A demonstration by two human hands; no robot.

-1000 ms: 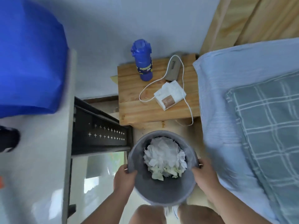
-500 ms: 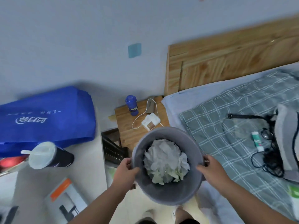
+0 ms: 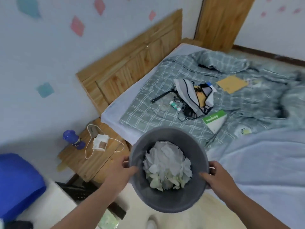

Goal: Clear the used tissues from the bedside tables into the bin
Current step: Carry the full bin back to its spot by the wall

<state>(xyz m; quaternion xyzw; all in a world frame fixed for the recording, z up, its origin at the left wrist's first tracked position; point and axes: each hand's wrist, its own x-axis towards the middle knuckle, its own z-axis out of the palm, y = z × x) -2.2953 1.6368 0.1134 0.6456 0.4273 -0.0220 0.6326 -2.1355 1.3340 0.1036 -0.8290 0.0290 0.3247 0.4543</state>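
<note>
— What are the fingers doing?
— The left hand [image 3: 118,171] is curling over the near-left rim of the grey bin [image 3: 166,200], thumb inside; the right hand [image 3: 219,176] is clamping the opposite rim the same way. Both are gripping it off the floor.
— And the tissues?
— Crumpled white tissues [image 3: 167,169] are sitting heaped inside the bin.
— Around it?
— The wooden bedside table [image 3: 79,159] is standing left of the bin, carrying a blue bottle [image 3: 72,139], a white cable [image 3: 89,146] and a small white packet [image 3: 100,142]. The bed [image 3: 247,162] is lying to the right.
</note>
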